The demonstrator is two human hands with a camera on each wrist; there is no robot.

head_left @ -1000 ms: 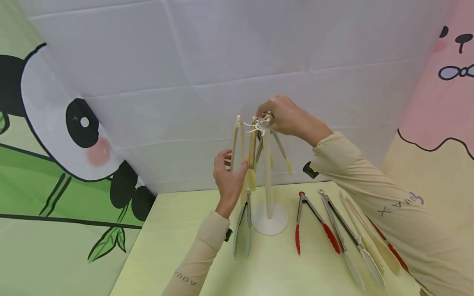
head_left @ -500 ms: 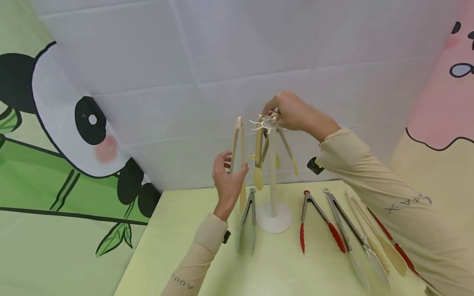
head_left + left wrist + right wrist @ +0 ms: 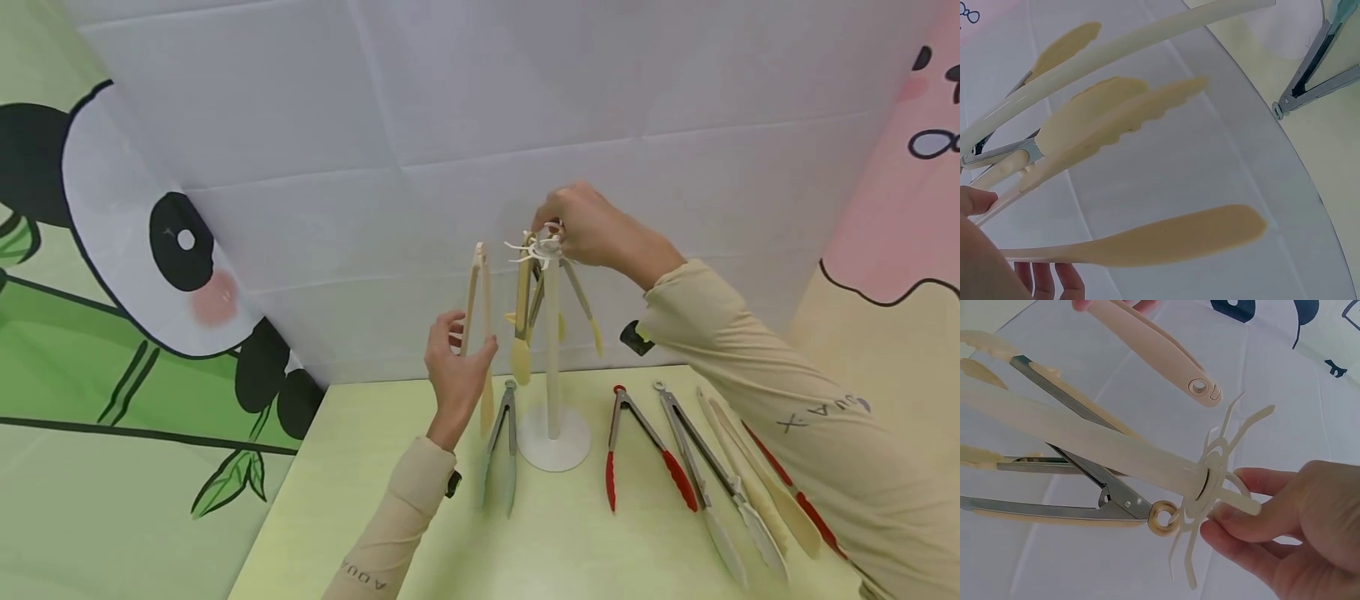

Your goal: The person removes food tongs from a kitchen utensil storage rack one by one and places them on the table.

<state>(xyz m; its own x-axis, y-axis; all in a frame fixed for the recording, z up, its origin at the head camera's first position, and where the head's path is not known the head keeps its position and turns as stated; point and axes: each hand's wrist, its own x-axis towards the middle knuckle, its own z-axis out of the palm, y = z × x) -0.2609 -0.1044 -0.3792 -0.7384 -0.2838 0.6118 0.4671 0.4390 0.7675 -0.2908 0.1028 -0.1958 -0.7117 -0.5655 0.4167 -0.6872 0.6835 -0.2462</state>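
Note:
My left hand (image 3: 459, 367) grips beige plastic tongs (image 3: 486, 292) by their arms, hinge end up, left of a white stand (image 3: 552, 358) and apart from its hooks. In the left wrist view their broad tips (image 3: 1191, 237) spread apart. At the stand's top, my right hand (image 3: 600, 229) pinches the white hook ring (image 3: 1210, 481) with thumb and fingers. Several metal tongs with yellow tips (image 3: 521, 358) hang from the hooks. One hanging loop (image 3: 1164, 517) shows clearly in the right wrist view; the other hanging points are partly hidden.
The stand's round base (image 3: 555, 458) rests on the yellow-green table (image 3: 375, 500). Grey-green tipped tongs (image 3: 498, 442) lie left of it. To the right lie red-tipped tongs (image 3: 652, 433), white-tipped tongs (image 3: 697, 475) and beige tongs (image 3: 772, 492), with a red-handled piece (image 3: 813, 517) partly under the right sleeve.
The beige tongs in my left hand have moved a little left and down, away from the hooks. My right hand stays at the stand's top. The head view has shifted slightly.

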